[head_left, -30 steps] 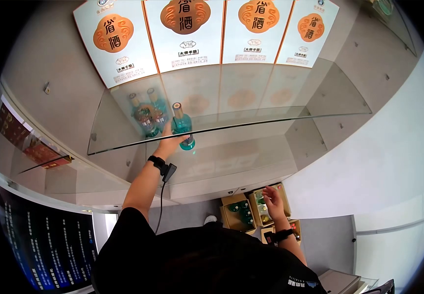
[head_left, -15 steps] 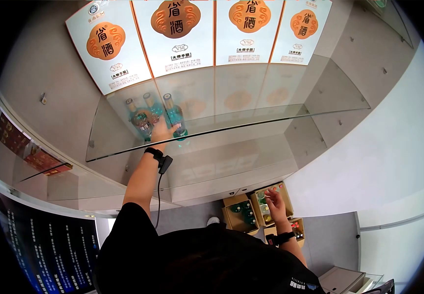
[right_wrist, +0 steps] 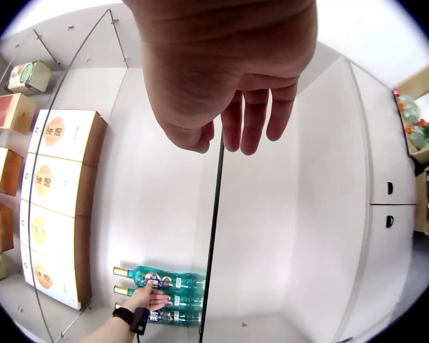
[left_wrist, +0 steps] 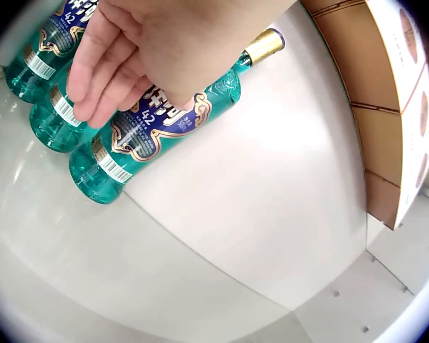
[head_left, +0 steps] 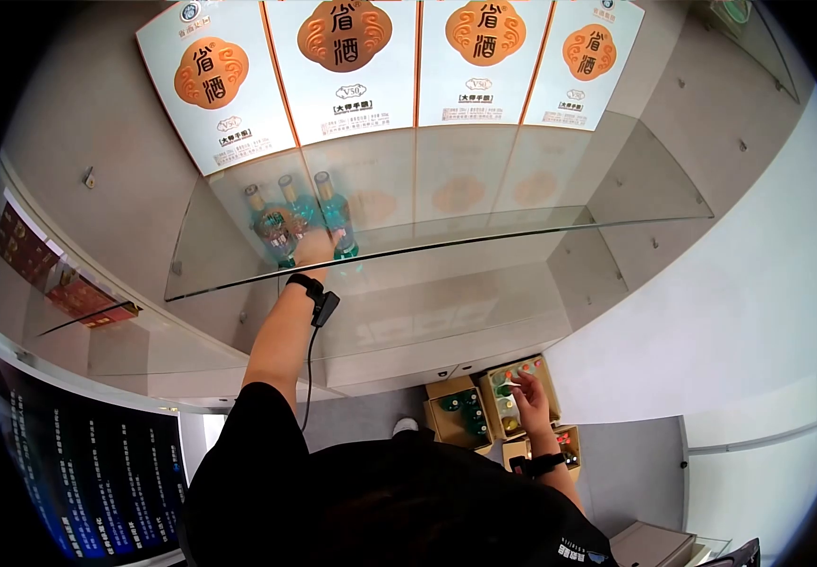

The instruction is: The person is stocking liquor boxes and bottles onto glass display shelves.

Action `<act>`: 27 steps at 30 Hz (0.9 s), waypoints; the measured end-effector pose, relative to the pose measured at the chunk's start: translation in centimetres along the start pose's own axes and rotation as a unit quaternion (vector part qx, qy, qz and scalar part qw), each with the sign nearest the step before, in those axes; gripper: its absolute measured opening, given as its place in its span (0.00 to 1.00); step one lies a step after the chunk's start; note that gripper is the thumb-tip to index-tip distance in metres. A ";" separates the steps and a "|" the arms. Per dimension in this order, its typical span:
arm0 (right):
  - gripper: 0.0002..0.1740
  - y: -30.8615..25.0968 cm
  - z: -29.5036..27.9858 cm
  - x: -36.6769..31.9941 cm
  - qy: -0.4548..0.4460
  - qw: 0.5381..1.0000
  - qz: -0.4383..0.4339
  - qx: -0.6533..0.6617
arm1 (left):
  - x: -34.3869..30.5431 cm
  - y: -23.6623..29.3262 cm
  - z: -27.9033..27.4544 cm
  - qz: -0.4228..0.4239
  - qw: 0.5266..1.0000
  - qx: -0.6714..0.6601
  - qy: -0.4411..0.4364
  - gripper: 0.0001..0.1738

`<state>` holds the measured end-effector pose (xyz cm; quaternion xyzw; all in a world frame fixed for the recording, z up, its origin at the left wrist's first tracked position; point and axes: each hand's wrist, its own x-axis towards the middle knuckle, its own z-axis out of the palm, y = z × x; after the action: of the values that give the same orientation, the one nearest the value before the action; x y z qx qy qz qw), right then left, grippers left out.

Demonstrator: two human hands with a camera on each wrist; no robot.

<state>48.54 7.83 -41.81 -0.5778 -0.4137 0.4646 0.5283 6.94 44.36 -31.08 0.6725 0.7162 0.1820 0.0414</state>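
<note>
On the glass shelf (head_left: 512, 210), near its left edge, we see teal bottles (head_left: 336, 215); labels (left_wrist: 137, 131) blue, scrolls (left_wrist: 201, 109) apparently gold; cartons (head_left: 475, 74) white, medallions (head_left: 344, 36) orange.

Left hand (left_wrist: 164, 46) outstretched, right hand (right_wrist: 236, 78) loosely curled.

Near the front left corner of the glass shelf (head_left: 522, 213), the left hand (head_left: 312, 248) covers the foot of the middle bottle (head_left: 297, 203). From the left wrist, that bottle's neck lies hidden behind the hand, the outermost bottle (left_wrist: 30, 82) is cut off at the top, and the nearest bottle (left_wrist: 104, 171) has its label partly covered; whether the thumb presses it, I can't fairly judge. Above, white boxes (head_left: 357, 71) lose their tops, their finest print illegible. The right hand (head_left: 533, 406) partly hides a carton (head_left: 550, 381).
</note>
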 end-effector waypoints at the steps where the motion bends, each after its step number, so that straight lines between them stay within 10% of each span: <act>1: 0.24 0.2 -0.1 -0.2 0.000 1.000 -0.001 -0.002 | 0.1 -0.1 0.2 -0.006 1.000 0.007 -0.013 0.33; 27: 0.21 3.5 -3.6 -4.1 0.041 0.998 0.052 -0.007 | 1.8 0.0 1.5 0.078 0.992 0.095 0.014 0.31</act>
<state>51.09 2.67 -44.81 -0.6211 -0.3643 0.4645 0.5156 7.23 46.44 -32.15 0.7248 0.6759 0.1252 -0.0467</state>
